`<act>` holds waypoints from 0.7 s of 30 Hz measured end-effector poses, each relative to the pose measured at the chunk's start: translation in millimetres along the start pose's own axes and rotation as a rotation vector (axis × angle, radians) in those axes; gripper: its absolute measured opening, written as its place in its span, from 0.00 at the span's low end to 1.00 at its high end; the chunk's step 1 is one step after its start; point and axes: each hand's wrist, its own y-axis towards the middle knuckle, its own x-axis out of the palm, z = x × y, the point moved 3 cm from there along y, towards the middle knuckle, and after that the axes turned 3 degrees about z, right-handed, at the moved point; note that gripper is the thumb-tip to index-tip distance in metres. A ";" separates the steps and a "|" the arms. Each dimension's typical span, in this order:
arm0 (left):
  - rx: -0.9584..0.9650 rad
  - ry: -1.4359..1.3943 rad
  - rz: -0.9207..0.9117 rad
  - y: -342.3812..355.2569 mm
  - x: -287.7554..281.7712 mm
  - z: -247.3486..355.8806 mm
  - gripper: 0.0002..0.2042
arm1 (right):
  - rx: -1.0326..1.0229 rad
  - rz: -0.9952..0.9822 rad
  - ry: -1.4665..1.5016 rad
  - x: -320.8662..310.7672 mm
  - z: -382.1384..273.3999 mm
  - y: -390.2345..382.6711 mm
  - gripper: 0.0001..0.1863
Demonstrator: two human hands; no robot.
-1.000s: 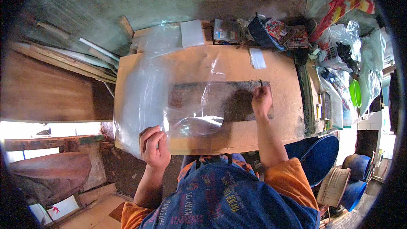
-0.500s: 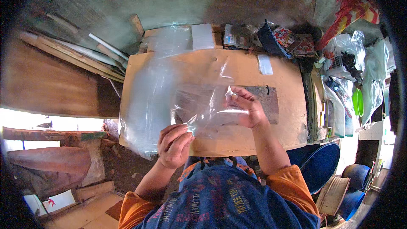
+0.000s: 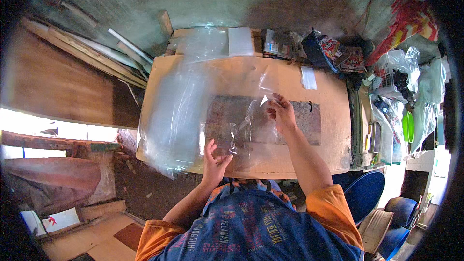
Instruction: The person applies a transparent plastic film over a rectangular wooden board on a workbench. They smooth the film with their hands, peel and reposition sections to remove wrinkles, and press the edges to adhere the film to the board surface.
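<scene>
A clear plastic sheet point(image 3: 241, 133), creased and shiny, spans the middle of the board, above a dark flat rectangular plate point(image 3: 304, 121). My right hand point(image 3: 284, 116) has its fingers curled in a pinch on the sheet's right edge. At the near side my left hand point(image 3: 216, 166) is open, thumb and fingers apart, close beside the sheet's near edge; whether the thumb touches it I cannot tell. Left of the sheet lies a broad stack of clear plastic film point(image 3: 176, 111), overhanging the board's near left corner.
The tan board point(image 3: 333, 92) carries a small white paper point(image 3: 308, 78). Packets point(image 3: 333, 50) and a white pad point(image 3: 240, 41) line the back. Wooden planks point(image 3: 87, 58) lean at left. Plastic bags point(image 3: 425, 82) hang at right, above a blue tub point(image 3: 365, 195).
My left hand has loosened its pinch and spread its fingers, shifting right. The plastic sheet has come down flatter over the dark plate. My right hand stays at its right edge.
</scene>
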 end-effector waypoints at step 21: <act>0.121 1.171 0.236 68.0 -110.4 -26.3 0.20 | -0.590 0.307 -0.855 -7.8 -6.3 -81.0 0.24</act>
